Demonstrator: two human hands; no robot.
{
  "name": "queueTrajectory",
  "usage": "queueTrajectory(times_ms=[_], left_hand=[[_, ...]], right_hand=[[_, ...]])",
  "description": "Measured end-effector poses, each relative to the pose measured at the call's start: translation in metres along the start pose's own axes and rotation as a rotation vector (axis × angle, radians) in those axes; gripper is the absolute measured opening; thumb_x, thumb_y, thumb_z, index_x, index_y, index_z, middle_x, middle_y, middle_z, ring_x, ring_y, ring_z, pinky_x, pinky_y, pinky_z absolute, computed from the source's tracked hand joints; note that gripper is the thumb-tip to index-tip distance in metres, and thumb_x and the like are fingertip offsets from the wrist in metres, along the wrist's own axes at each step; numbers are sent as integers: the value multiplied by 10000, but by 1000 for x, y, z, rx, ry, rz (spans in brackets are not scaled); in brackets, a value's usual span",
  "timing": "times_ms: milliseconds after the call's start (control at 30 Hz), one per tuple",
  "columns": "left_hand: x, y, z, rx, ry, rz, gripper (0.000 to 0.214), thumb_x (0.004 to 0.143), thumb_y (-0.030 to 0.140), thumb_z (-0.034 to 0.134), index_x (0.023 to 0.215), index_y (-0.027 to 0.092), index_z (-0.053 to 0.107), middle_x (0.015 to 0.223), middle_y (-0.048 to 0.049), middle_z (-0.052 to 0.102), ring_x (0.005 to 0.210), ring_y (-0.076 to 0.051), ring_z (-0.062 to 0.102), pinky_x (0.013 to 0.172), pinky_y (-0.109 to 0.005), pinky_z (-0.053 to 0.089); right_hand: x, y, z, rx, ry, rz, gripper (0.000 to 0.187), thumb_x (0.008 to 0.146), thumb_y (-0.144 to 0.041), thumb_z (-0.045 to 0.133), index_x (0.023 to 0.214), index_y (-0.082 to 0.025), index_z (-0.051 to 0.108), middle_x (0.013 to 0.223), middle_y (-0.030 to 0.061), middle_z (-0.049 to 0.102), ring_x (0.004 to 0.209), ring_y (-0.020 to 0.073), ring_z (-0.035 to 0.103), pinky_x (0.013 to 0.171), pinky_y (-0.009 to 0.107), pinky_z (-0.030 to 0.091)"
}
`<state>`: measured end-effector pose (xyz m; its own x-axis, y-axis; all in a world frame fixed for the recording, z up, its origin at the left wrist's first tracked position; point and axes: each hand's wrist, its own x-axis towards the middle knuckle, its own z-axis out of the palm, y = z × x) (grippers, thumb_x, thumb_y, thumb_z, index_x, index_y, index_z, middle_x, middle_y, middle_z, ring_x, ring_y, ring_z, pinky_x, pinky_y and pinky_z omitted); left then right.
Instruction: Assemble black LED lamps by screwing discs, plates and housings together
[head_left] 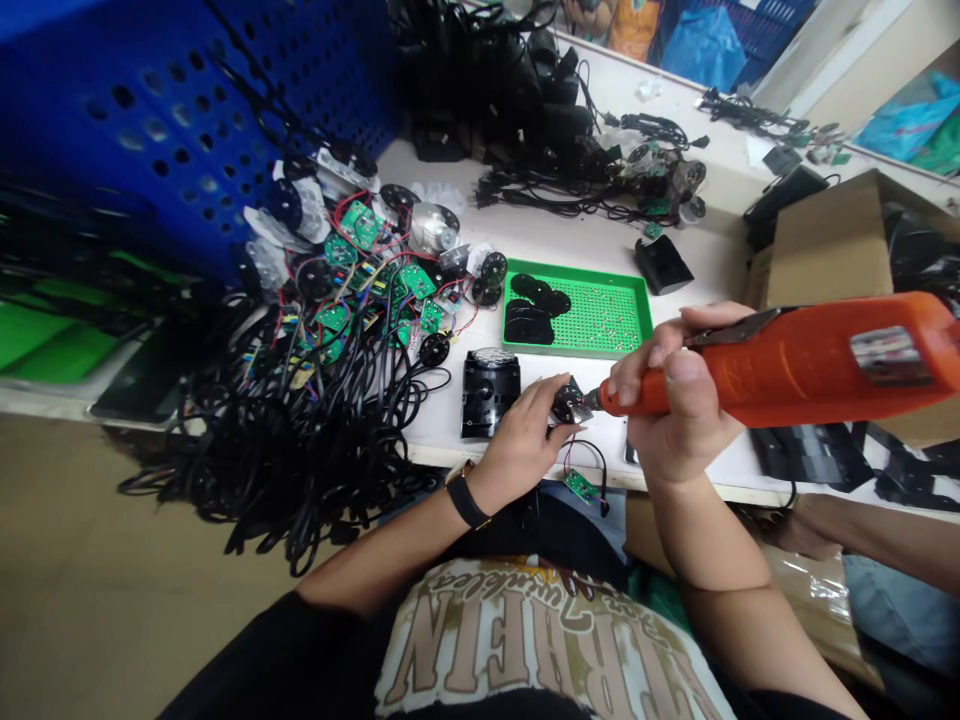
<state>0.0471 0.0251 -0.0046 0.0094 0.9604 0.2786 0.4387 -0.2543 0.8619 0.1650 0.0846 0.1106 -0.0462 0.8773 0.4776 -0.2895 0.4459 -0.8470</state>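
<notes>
The fingers of the right hand curl tightly around a chunky orange plastic electric screwdriver, its smooth body running away to the right with a shiny metal band near the far end. The thumb presses on the narrow front of the body, and the thin metal tip meets a small round black part, which has bright metal showing on its face. The fingers of the left hand pinch that part from the left, holding it just above the white table.

Just below the left hand lies a small green circuit board with thin red and black wires. Beside the hand, to the left, stands a squarish black plastic housing with a round, clear top. Beyond the fingers sits a shallow green plastic tray with a pegged or perforated floor, carrying flat black discs. Farther left, a tangled heap of glossy black cables spreads among green circuit boards, against a blue perforated plastic crate. A brown cardboard box stands past the right hand, and another person's forearm shows at the right edge.
</notes>
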Motion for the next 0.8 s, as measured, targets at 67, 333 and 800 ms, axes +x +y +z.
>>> queueTrajectory(times_ms=[67,333,800], left_hand=[[-1,-1,0,-19,5,-10,666,963,236,725,1543,218,397,1457,-146,645,1383,-282,616,1193,-481,486],[-3,0,1,-78,-6,-26,981,946,174,734,1677,292,91,1425,-128,661,1328,-286,651,1144,-472,505],[0,1,-1,-76,-9,-35,861,945,212,731,1641,255,226,1423,-144,665,1313,-291,659,1120,-475,521]], right_hand=[[0,0,1,-21,0,10,238,879,-420,758,1044,-338,606,711,-69,497,422,93,452,358,258,410],[3,-1,2,-42,-52,13,229,898,-447,746,1024,-329,596,660,-82,491,395,92,436,370,260,404],[5,-2,0,-10,31,-17,328,863,-437,775,1139,-331,634,803,-63,584,424,73,498,412,264,473]])
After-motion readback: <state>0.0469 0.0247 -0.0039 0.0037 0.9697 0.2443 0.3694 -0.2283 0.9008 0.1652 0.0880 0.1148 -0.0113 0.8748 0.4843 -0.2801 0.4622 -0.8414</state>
